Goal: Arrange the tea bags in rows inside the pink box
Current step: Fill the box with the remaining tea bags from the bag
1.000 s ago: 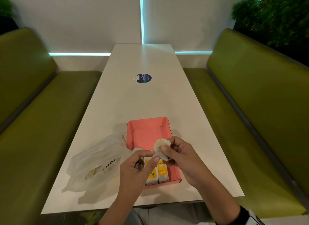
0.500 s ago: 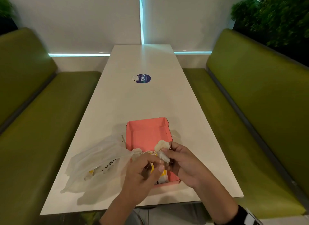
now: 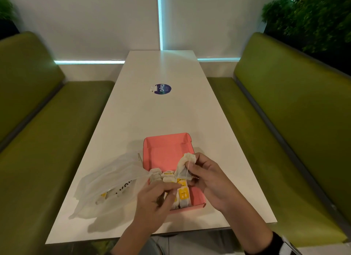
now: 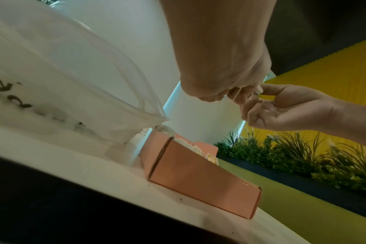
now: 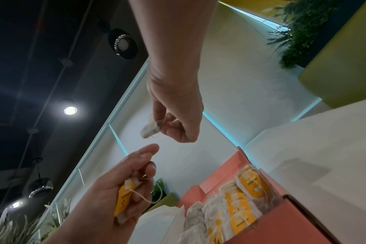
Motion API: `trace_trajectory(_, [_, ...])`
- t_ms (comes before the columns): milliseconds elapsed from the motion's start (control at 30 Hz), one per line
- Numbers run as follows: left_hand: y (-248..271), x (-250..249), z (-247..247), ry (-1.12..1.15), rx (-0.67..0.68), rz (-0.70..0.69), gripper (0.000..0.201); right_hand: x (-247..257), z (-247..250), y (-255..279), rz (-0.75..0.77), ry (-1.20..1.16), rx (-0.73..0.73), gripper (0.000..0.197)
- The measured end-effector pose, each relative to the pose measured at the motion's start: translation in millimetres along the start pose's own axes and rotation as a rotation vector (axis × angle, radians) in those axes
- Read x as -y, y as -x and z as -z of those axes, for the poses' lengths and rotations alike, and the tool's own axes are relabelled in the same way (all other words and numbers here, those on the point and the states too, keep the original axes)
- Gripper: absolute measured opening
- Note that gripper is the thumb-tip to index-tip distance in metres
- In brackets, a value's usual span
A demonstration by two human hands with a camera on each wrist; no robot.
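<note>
Since a second ago the left hand point(image 3: 155, 199) has drawn back toward the near end of the pink box point(image 3: 167, 152), pulling the string point(image 5: 144, 197) out from the tea bag point(image 3: 185, 166). The white table point(image 3: 161, 112) carries the box, with a plastic bag point(image 3: 106, 184) just beside its left wall. A row of tea bags point(image 5: 238, 204) fills the box's near end. The right hand point(image 3: 207, 176) pinches the loose bag over the box between thumb and fingertips; the left's curled fingers pinch its yellow tag point(image 5: 124, 199).
</note>
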State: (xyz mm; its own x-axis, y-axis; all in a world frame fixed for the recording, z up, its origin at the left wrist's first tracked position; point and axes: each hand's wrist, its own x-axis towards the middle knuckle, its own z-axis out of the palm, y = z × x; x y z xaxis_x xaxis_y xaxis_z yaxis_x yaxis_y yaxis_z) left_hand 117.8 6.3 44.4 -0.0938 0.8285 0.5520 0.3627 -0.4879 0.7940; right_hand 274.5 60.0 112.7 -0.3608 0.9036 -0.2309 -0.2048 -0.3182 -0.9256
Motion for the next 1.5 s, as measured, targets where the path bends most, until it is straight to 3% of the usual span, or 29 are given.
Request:
trace_trajectory(200, [-9.8,-12.9,-0.9,-0.088,-0.218,0.080,0.013,-5.0,-4.2,-2.1,0.088,0.330,-0.185,0.005])
trace_trajectory(267, [-8.8,-17.6,-4.5,-0.082,-0.163,0.114,0.019,-6.7,-7.1,-0.5,0.105,0.382,-0.186,0.002])
trace_trajectory(367, [-6.7,-18.9,-9.5,-0.049,-0.143,0.293,0.046,-7.0,-12.3,5.3,0.118,0.391,-0.062,0.008])
trace_trajectory(433, [-8.1,-19.1,-11.3,-0.029,-0.170,0.402,0.026,-4.2,-14.1,8.2,0.106,0.362,-0.001,0.014])
trace_trajectory(500, [-11.1,-18.5,-10.8,0.057,-0.168,0.499,0.002,-1.9,-10.7,5.8,0.110,0.338,-0.065,0.015])
trace_trajectory(567, [-11.4,-13.8,-8.2,0.162,-0.134,0.586,0.010,-0.3,-4.4,0.5,0.135,0.358,-0.196,0.008])
trace_trajectory(633, [-11.4,-11.7,-5.6,0.232,-0.089,0.635,0.014,-0.9,1.2,-2.4,0.121,0.410,-0.197,0.015])
trace_trajectory(733, [-9.3,-9.9,-6.3,0.258,-0.020,0.611,0.027,-6.0,3.6,-3.1,0.011,0.453,-0.031,0.019])
trace_trajectory(800, [-8.1,-11.0,-7.9,0.256,0.020,0.597,0.041,-7.7,3.5,-4.0,-0.014,0.452,-0.038,0.007])
trace_trajectory(1000, [-6.9,-11.5,-11.1,0.215,0.024,0.625,0.059,-11.8,3.7,-4.9,-0.005,0.382,-0.099,0.005])
trace_trajectory(1033, [-6.6,-9.8,-11.0,0.217,0.006,0.635,0.059,-13.2,4.6,-3.7,0.003,0.424,-0.102,0.012])
trace_trajectory(1167, [-8.7,-5.4,-11.6,0.235,-0.058,0.680,0.020,-18.4,4.5,2.7,0.092,0.674,-0.155,0.025])
trace_trajectory(1333, [-10.5,-9.6,-15.0,0.250,-0.106,0.691,0.031,-28.9,1.8,1.2,0.168,0.801,-0.182,0.022])
trace_trajectory(1500, [-8.8,-6.5,-17.1,0.207,-0.138,0.670,0.025,-34.9,-2.9,1.6,0.339,0.892,-0.235,0.016])
